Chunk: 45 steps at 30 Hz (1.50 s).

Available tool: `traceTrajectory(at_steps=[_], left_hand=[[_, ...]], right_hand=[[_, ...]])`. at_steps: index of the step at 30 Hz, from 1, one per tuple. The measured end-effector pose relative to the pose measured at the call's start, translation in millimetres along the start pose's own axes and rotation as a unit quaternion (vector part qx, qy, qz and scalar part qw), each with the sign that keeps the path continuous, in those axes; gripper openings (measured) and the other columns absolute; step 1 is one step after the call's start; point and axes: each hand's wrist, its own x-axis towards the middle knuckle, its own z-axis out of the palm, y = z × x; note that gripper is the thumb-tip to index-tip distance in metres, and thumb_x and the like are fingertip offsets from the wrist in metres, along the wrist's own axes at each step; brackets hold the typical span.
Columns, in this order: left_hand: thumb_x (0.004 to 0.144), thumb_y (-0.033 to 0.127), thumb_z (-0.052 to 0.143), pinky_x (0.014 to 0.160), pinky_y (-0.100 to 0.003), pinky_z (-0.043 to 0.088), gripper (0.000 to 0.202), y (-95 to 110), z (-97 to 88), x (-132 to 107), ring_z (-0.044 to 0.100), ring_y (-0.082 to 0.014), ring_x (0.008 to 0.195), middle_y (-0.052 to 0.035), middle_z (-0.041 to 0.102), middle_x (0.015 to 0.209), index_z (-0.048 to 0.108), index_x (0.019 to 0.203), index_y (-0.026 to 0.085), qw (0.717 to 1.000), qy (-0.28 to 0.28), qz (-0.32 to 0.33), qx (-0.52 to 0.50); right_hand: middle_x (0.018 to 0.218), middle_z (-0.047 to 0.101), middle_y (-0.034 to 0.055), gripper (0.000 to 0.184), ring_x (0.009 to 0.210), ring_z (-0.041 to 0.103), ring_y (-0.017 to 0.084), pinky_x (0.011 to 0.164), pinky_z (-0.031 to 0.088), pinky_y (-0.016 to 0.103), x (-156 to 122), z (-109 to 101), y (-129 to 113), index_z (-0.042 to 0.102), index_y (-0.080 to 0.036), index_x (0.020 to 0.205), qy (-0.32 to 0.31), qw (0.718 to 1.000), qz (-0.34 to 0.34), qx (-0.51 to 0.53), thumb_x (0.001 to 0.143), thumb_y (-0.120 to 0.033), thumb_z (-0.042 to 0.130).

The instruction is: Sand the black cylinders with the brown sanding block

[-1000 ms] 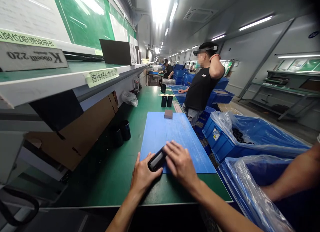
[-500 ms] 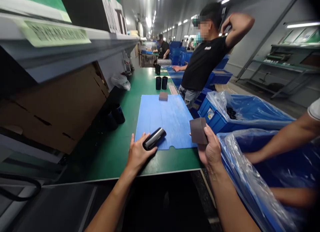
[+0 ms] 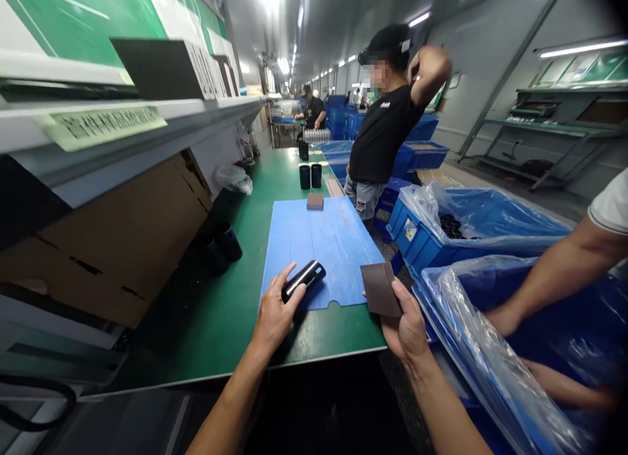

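Long green surface point(image 3: 235, 350) running away ahead, with a blue mat point(image 3: 338, 239) laid on its near part. Off its right edge, two blue bins lined with clear plastic: the nearer bin point(image 3: 471, 337) with another person's arm point(image 3: 544, 278) reaching into it, the farther bin point(image 3: 426, 245) just behind. At left, under the shelf, a leaning cardboard sheet point(image 3: 137, 239).

Left hand point(image 3: 275, 317) at the mat's near edge, grip closed around the near end of a black cylinder point(image 3: 304, 280) lying tilted on the mat, far end pointing up and right. Right hand point(image 3: 407, 327) out past the surface's right edge, grip closed on a flat brown pad point(image 3: 380, 289), thumb across its near corner, pad raised near the mat's corner.

Judging by the glossy streak along it: cylinder probably hard, stiff and smooth, apt to slip or roll; likely light, given the easy one-handed hold. Best taken around the body with fingers wrapped. Pad matte and thin, probably light and a little pliant, safe to pinch at an edge.

Hidden or unclear: cylinder's near end buried in the palm, so hollow or solid impossible to tell. Nearer bin's contents veiled by plastic; dark pieces in the farther one too small to name. Shelf label blurred.
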Motion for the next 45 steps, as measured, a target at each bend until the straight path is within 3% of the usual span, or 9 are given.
traceTrajectory(at_steps=[4, 10, 18, 23, 26, 31, 34, 40, 45], left_hand=[[0.094, 0.059, 0.049, 0.039, -0.02, 0.037, 0.054, 10, 6.1, 8, 0.062, -0.015, 0.053, -0.0022, 0.065, 0.075, 0.062, 0.132, 0.023, 0.954, -0.093, -0.154, -0.24], [0.089, 0.069, 0.051, 0.033, -0.017, 0.031, 0.07, 16, 4.1, 12, 0.06, -0.0125, 0.046, -0.0055, 0.067, 0.073, 0.061, 0.13, 0.014, 0.925, -0.103, -0.214, -0.296], [0.071, 0.039, 0.082, 0.073, -0.033, 0.059, 0.058, -4, 0.0, 8, 0.072, -0.023, 0.084, -0.0064, 0.073, 0.105, 0.063, 0.122, 0.019, 0.994, -0.008, -0.007, -0.111], [0.078, 0.033, 0.077, 0.102, -0.04, 0.052, 0.043, -8, 7.9, 9, 0.068, -0.024, 0.111, -0.0092, 0.069, 0.126, 0.062, 0.116, 0.02, 0.99, 0.056, 0.066, -0.113], [0.08, 0.033, 0.076, 0.103, -0.039, 0.051, 0.047, -6, 9.5, 8, 0.068, -0.0232, 0.113, -0.0081, 0.07, 0.124, 0.059, 0.123, 0.021, 0.987, 0.073, 0.085, -0.115], [0.08, 0.035, 0.077, 0.1, -0.037, 0.052, 0.048, -8, 10.1, 4, 0.068, -0.0233, 0.109, -0.0063, 0.071, 0.118, 0.061, 0.122, 0.021, 0.987, 0.08, 0.096, -0.101], [0.082, 0.034, 0.075, 0.096, -0.034, 0.053, 0.042, -8, 10.6, 2, 0.067, -0.0221, 0.107, -0.0054, 0.07, 0.117, 0.061, 0.12, 0.022, 0.987, 0.063, 0.113, -0.09], [0.088, 0.02, 0.063, 0.095, -0.034, 0.051, 0.037, -5, 13.8, -1, 0.065, -0.0218, 0.107, -0.0066, 0.066, 0.116, 0.055, 0.124, 0.023, 0.985, 0.044, 0.148, -0.079], [0.087, 0.014, 0.056, 0.09, -0.033, 0.052, 0.032, -4, 14.3, -1, 0.065, -0.0209, 0.1, -0.0056, 0.065, 0.109, 0.054, 0.118, 0.023, 0.984, 0.056, 0.149, -0.079]], right_hand=[[0.101, 0.077, 0.0064, 0.04, 0.086, 0.074, 0.025, 0.083, 0.061, 0.041, -2, 16, -4, 0.07, -0.017, 0.115, -0.023, 0.998, 0.044, 0.038, 0.087, -0.046, 0.069], [0.103, 0.077, 0.0102, 0.042, 0.093, 0.074, 0.028, 0.081, 0.062, 0.045, 8, 58, -3, 0.072, -0.017, 0.109, -0.125, 0.981, 0.113, 0.092, 0.092, -0.052, 0.059], [0.099, 0.077, 0.0086, 0.039, 0.082, 0.074, 0.024, 0.078, 0.063, 0.043, 19, 79, 11, 0.071, -0.016, 0.107, -0.136, 0.984, 0.111, 0.016, 0.091, -0.05, 0.063], [0.136, 0.064, 0.0073, 0.049, 0.123, 0.061, 0.029, 0.106, 0.05, 0.046, 18, 80, 3, 0.066, -0.023, 0.128, -0.136, 0.983, 0.006, -0.123, 0.085, -0.046, 0.072], [0.147, 0.054, 0.0079, 0.052, 0.138, 0.046, 0.03, 0.119, 0.034, 0.051, 13, 81, -1, 0.06, -0.024, 0.137, -0.162, 0.925, -0.148, -0.309, 0.088, -0.044, 0.067], [0.152, 0.046, 0.0081, 0.048, 0.14, 0.043, 0.03, 0.116, 0.036, 0.054, -5, 84, -9, 0.052, -0.03, 0.144, -0.202, 0.752, -0.359, -0.514, 0.097, -0.032, 0.055], [0.154, 0.042, 0.0066, 0.047, 0.141, 0.04, 0.031, 0.115, 0.037, 0.056, -18, 84, -17, 0.053, -0.034, 0.143, -0.206, 0.682, -0.423, -0.56, 0.097, -0.025, 0.055], [0.157, 0.04, 0.0074, 0.052, 0.142, 0.038, 0.037, 0.103, 0.045, 0.058, -30, 97, -14, 0.051, -0.034, 0.146, -0.227, 0.595, -0.45, -0.626, 0.096, -0.021, 0.053], [0.155, 0.044, 0.0061, 0.047, 0.141, 0.039, 0.036, 0.099, 0.046, 0.055, -27, 109, -13, 0.056, -0.033, 0.141, -0.249, 0.565, -0.44, -0.651, 0.095, -0.023, 0.054]])
